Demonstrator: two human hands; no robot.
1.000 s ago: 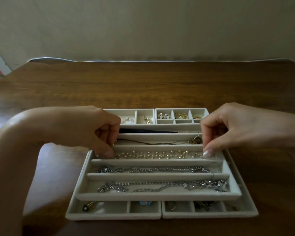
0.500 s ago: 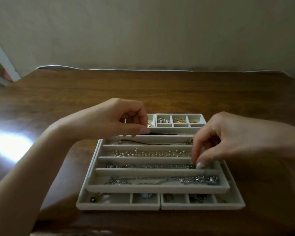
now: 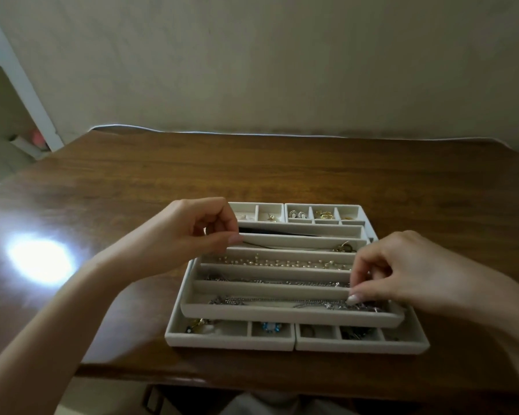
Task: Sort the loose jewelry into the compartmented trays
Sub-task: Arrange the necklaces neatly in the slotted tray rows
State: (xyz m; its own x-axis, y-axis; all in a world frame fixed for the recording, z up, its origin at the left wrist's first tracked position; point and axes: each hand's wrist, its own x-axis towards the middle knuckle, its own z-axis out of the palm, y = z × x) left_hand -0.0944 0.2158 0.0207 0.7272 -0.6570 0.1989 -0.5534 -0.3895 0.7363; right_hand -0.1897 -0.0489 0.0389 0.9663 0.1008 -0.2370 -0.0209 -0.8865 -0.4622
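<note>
In the head view, a dark brown wooden bench point(image 3: 282, 175) is seen set against a plain pale wall point(image 3: 252, 61), with a bright patch of glare point(image 3: 39, 257) on its left part and a white door frame point(image 3: 21, 82) at the far left. Three pale trays can be counted: one long-slotted tray point(image 3: 291, 314) is stacked on top of two small-celled trays, the left one point(image 3: 228, 342) and the right one point(image 3: 360, 344), which lie side by side and touching. Four necklaces are laid lengthwise in the upper tray's slots: a dark cord point(image 3: 285, 246), a string of pearls point(image 3: 282, 262), a thin silver chain point(image 3: 270, 280) and a heavier silver chain point(image 3: 237, 301). Small earrings point(image 3: 324, 215) are seen in the far cells, and a blue piece point(image 3: 271, 327) in a near cell. The left hand point(image 3: 192, 229) is held over the far left corner of the upper tray, thumb and fingers pinched together; what is pinched cannot be told. The right hand point(image 3: 402, 271) is bent down at the tray's right end, its fingertips point(image 3: 352, 298) closed together and touching the heavier chain.
</note>
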